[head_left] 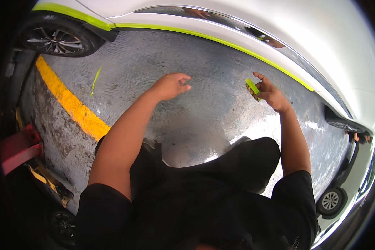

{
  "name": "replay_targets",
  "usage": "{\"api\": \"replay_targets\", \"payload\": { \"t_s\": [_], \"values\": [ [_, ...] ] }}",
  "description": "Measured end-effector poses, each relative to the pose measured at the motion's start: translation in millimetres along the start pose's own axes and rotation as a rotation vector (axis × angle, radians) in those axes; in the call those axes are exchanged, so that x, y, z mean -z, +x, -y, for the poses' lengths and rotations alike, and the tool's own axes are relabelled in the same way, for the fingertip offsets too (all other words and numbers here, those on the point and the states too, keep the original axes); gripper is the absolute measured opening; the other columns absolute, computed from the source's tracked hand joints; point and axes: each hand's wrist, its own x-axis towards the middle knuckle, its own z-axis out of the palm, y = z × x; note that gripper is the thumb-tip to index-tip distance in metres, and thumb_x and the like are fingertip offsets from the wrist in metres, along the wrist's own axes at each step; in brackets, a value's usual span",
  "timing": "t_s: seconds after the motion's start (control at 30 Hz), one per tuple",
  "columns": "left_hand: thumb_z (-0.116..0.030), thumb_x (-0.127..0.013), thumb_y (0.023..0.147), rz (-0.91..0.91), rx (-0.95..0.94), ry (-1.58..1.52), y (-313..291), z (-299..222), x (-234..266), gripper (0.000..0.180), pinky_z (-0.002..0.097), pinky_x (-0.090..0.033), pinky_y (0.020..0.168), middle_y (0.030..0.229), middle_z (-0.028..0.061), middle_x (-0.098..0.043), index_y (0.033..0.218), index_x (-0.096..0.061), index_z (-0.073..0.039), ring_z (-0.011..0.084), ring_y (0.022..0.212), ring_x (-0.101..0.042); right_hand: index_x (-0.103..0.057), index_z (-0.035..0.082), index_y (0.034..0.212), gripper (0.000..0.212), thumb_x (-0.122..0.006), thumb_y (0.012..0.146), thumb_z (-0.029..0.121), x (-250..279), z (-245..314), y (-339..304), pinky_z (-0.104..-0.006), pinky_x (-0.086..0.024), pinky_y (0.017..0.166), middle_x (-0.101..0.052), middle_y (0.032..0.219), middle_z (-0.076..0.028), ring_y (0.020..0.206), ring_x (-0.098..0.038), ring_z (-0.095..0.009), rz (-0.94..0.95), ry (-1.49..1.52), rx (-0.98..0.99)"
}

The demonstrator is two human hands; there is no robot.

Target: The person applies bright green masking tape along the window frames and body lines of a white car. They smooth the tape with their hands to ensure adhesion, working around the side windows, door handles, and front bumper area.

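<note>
In my right hand (271, 92) is a roll of lime-green tape (253, 89), gripped by the thumb and fingers while the index finger points away. My left hand (171, 86) hangs over the grey floor with its fingers curved and apart, and nothing shows in it. Ahead of both hands stands a white car (279, 25). A strip of lime-green masking tape (204, 36) runs along its lower edge, ending at the right beyond my right hand. More of this tape lines the wheel arch at the far left.
A dark car wheel (56, 39) is at the upper left. On the floor are a yellow painted line (73, 106) and a loose strip of green tape (96, 81). A red metal arm (23, 148) juts in at the left. Another light-coloured car (354, 187) stands at the right.
</note>
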Motion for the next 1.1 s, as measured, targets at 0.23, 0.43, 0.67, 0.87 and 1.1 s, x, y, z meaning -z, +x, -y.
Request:
{"api": "replay_targets", "payload": {
  "t_s": [0.23,0.43,0.67,0.87,1.1],
  "values": [
    [-0.025,-0.076,0.099,-0.175,-0.404,0.148,-2,-10,36,0.038,0.0384,-0.056,0.099,0.123,0.0073,-0.071,0.134,-0.071,-0.010,0.0218,0.115,-0.068,-0.039,0.020,0.167,0.080,-0.068,0.096,-0.002,-131,136,19,-0.0402,-0.054,0.098,-0.073,0.114,-0.014,0.101,-0.068,-0.026,0.188,-0.476,0.146],
    [-0.018,-0.075,0.094,-0.127,-0.288,-0.452,87,24,130,0.035,0.0351,-0.053,0.090,0.109,0.0017,-0.072,0.128,-0.075,-0.010,0.0176,0.099,-0.064,-0.039,0.020,0.167,0.082,-0.066,0.093,-0.001,-165,153,-11,-0.0425,-0.056,0.098,-0.075,0.119,-0.018,0.105,-0.073,-0.032,0.176,-0.466,0.050],
    [-0.017,-0.070,0.088,-0.662,0.205,-0.822,72,145,171,0.025,0.0382,-0.051,0.081,0.101,0.0060,-0.071,0.110,-0.076,-0.006,0.0204,0.093,-0.063,-0.039,0.015,0.167,0.085,-0.067,0.091,-0.010,-178,145,-45,-0.0354,-0.054,0.095,-0.069,0.105,-0.007,0.096,-0.069,-0.020,-0.086,-0.310,-0.018],
    [-0.014,-0.068,0.089,-0.389,-0.087,-0.883,58,77,196,0.019,0.0369,-0.049,0.077,0.096,0.0042,-0.068,0.106,-0.074,-0.007,0.0180,0.086,-0.060,-0.038,0.010,0.168,0.085,-0.066,0.090,-0.011,-227,134,-56,-0.0260,-0.048,0.085,-0.063,0.101,-0.002,0.089,-0.059,-0.011,-0.126,-0.101,0.026],
    [-0.009,-0.069,0.089,-0.712,0.113,-0.994,68,166,185,0.015,0.0294,-0.046,0.072,0.092,-0.0025,-0.065,0.104,-0.072,-0.011,0.0110,0.080,-0.057,-0.039,0.010,0.167,0.085,-0.066,0.088,-0.007,-259,127,-50,-0.0304,-0.051,0.082,-0.066,0.096,-0.003,0.082,-0.062,-0.016,-0.141,-0.260,0.077]
  ]
}}
